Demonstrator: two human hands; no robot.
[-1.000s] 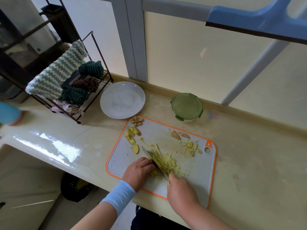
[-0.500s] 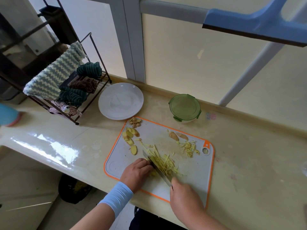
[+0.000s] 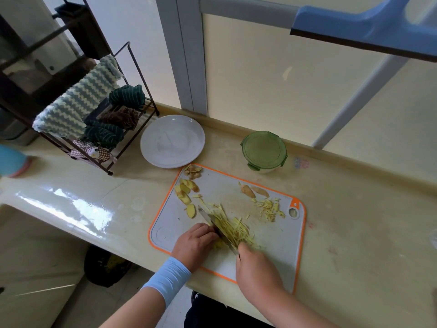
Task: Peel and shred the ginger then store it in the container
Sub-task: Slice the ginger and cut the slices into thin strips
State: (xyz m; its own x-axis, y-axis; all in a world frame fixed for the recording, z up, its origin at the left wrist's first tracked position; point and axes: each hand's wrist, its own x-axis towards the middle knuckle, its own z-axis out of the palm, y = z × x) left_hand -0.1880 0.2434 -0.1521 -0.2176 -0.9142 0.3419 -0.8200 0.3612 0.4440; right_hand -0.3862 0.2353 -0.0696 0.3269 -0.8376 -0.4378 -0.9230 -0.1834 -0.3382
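Left hand [image 3: 196,245] at 7 o'clock on the cutting board [image 3: 279,247], fingers curled in a claw and gripping a ginger piece [image 3: 218,244], knuckles against the knife [image 3: 216,224]. Right hand [image 3: 256,268] at 6 o'clock, wrapped round the knife handle, which is hidden inside the fist. Blade runs diagonally toward 10 o'clock, tip on the board. Main shred pile [image 3: 235,227] lies just right of the blade, touching it, near board centre. Smaller shred pile [image 3: 269,207] at 2 o'clock by the hang hole. Ginger slices [image 3: 185,195] at 10 o'clock, peel scraps [image 3: 193,171] in the 11 o'clock corner, two skin-on offcuts [image 3: 254,191] at 1 o'clock. Container [image 3: 263,151] is off the board at 1 o'clock on the counter [image 3: 354,233], green lid on it. White plate [image 3: 172,140] at 11 o'clock, rim just beside the board corner, with a cloth rack [image 3: 113,119] left of it.
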